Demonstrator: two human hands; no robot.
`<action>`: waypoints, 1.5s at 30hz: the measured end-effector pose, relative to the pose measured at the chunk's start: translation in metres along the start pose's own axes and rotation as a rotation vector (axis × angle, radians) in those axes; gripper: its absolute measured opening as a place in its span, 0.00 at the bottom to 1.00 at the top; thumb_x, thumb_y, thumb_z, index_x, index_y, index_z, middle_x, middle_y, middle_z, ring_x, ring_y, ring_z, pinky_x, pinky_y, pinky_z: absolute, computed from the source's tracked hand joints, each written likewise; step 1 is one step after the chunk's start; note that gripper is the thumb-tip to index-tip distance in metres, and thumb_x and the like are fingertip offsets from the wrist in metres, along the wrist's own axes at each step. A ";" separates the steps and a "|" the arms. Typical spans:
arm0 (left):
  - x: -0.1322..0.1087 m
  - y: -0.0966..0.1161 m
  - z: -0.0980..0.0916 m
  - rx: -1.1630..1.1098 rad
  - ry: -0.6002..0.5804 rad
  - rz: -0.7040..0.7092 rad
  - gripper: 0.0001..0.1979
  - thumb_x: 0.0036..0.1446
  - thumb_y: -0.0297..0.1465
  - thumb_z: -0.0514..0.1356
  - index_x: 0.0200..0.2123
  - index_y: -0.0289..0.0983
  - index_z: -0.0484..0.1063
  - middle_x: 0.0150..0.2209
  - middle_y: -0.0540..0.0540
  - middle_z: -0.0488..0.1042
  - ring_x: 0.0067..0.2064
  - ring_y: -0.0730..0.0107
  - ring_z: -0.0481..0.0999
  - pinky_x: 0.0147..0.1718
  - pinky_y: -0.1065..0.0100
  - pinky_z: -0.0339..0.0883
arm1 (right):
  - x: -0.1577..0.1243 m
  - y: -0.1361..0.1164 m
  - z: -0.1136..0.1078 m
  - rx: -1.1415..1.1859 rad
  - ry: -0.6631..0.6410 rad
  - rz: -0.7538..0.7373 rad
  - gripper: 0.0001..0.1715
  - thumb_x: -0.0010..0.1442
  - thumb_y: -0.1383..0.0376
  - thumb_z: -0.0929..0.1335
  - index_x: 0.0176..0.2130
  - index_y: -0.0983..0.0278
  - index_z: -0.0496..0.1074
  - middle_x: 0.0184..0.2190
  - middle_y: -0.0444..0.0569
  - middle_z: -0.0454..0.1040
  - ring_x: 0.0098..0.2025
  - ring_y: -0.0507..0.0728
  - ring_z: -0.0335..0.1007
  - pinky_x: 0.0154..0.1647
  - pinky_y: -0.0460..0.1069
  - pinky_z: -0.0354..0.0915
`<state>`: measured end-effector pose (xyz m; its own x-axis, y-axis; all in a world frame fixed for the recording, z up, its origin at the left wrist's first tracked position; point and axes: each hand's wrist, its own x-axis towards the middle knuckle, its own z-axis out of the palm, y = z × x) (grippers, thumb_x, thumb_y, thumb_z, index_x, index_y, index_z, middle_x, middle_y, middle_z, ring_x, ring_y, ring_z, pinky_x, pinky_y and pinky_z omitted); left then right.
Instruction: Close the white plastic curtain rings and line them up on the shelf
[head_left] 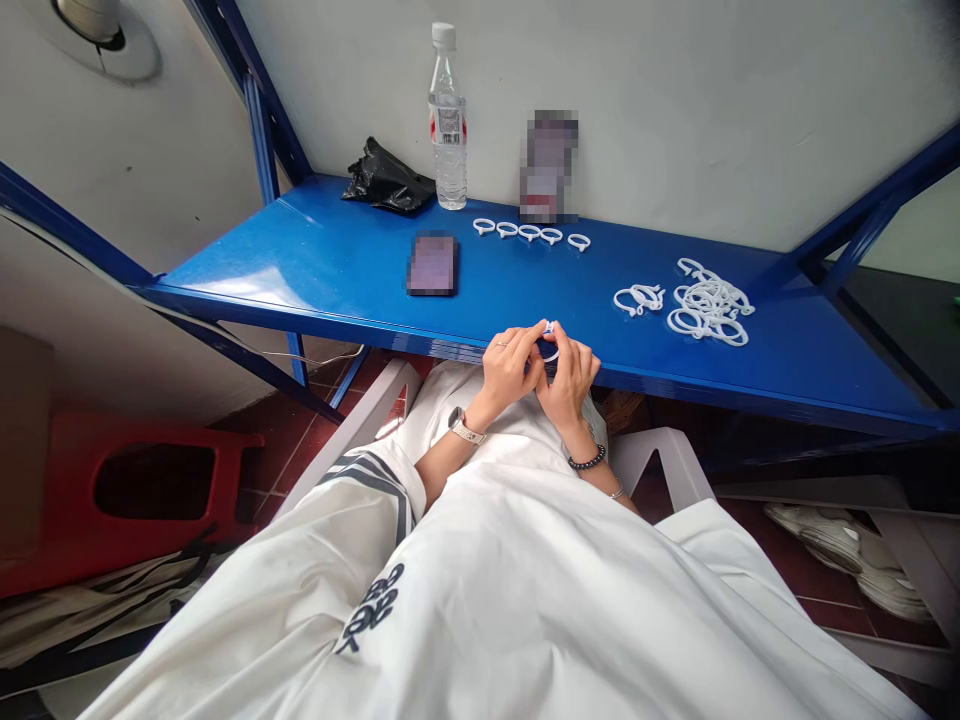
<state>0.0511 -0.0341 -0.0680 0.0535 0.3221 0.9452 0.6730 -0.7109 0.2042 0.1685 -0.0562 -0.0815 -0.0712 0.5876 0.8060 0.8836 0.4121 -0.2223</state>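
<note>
At the shelf's front edge, my left hand [511,372] and my right hand [567,382] meet with fingertips together. Both are closed on one white plastic curtain ring [553,354], which is partly hidden behind the fingers. On the blue shelf to the right lies a tangled heap of similar white rings [709,300]. A smaller cluster of rings [639,298] sits just left of that heap. Further back, several closed-looking rings [529,233] form a row, each with a small tab pointing towards me.
The blue metal shelf [300,270] holds a water bottle [450,150], a crumpled black plastic bag [386,180] and a blurred dark phone-like object [433,265]. Another blurred upright object [549,165] leans on the wall. A red stool [247,470] stands at lower left.
</note>
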 end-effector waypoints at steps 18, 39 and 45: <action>0.000 -0.001 -0.001 -0.021 0.013 0.024 0.17 0.68 0.27 0.48 0.53 0.34 0.72 0.40 0.42 0.82 0.41 0.65 0.80 0.40 0.65 0.67 | 0.001 -0.002 0.000 -0.017 0.078 -0.044 0.26 0.74 0.54 0.57 0.61 0.66 0.66 0.47 0.57 0.80 0.49 0.60 0.72 0.49 0.54 0.61; -0.007 -0.006 0.002 -0.048 -0.057 -0.029 0.19 0.67 0.29 0.47 0.54 0.34 0.73 0.42 0.40 0.82 0.43 0.63 0.80 0.43 0.63 0.68 | 0.001 0.000 0.002 0.000 0.045 -0.028 0.28 0.74 0.54 0.57 0.63 0.64 0.67 0.48 0.57 0.79 0.50 0.61 0.70 0.50 0.54 0.60; -0.010 -0.007 0.003 -0.047 -0.122 -0.076 0.20 0.67 0.30 0.47 0.54 0.34 0.73 0.43 0.39 0.81 0.45 0.61 0.80 0.44 0.62 0.69 | -0.001 0.000 0.002 0.011 0.001 0.014 0.28 0.73 0.54 0.56 0.62 0.64 0.67 0.48 0.59 0.78 0.52 0.62 0.70 0.51 0.55 0.60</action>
<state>0.0477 -0.0302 -0.0795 0.0949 0.4472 0.8894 0.6430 -0.7096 0.2882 0.1675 -0.0555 -0.0831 -0.0589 0.5928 0.8032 0.8791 0.4120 -0.2396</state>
